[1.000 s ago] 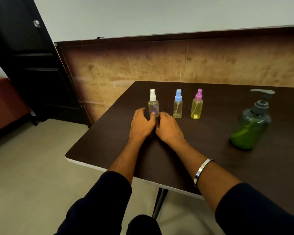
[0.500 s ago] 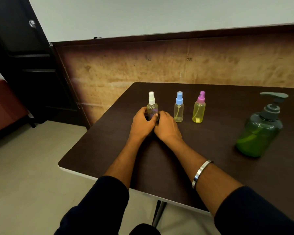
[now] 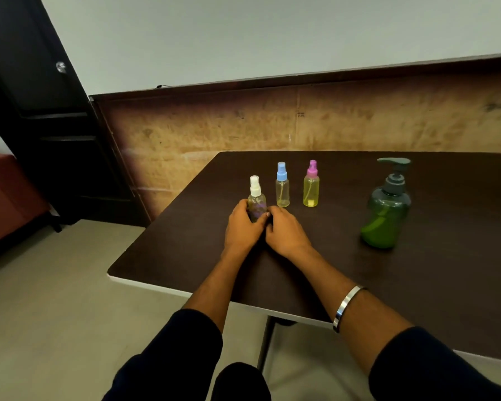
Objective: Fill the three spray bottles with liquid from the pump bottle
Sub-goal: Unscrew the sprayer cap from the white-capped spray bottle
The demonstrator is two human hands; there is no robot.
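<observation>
Change: white-cap bottle (image 3: 256,197) now stands nearer the person than the other two, out of the row it shared a second ago; both hands have stayed around it.
Head view, left hand (image 3: 241,227): fingers curl round the left side of the white-cap bottle, gripping its lower body.
Head view, right hand (image 3: 284,233): curled beside the bottle's right base, fingertips touching the left hand; whether it grips the bottle cannot be told.
White-cap bottle: upright on the tabletop (image 3: 446,285), yellowish liquid inside.
Blue-cap bottle (image 3: 282,186): upright, just behind and right of the hands.
Pink-cap bottle (image 3: 311,185): upright, beside the blue one, yellow.
Pump bottle (image 3: 386,206): green, upright, well to the right, untouched.
Bangle (image 3: 346,305): silver, on the right forearm.
Sleeves: dark, at both elbows.
</observation>
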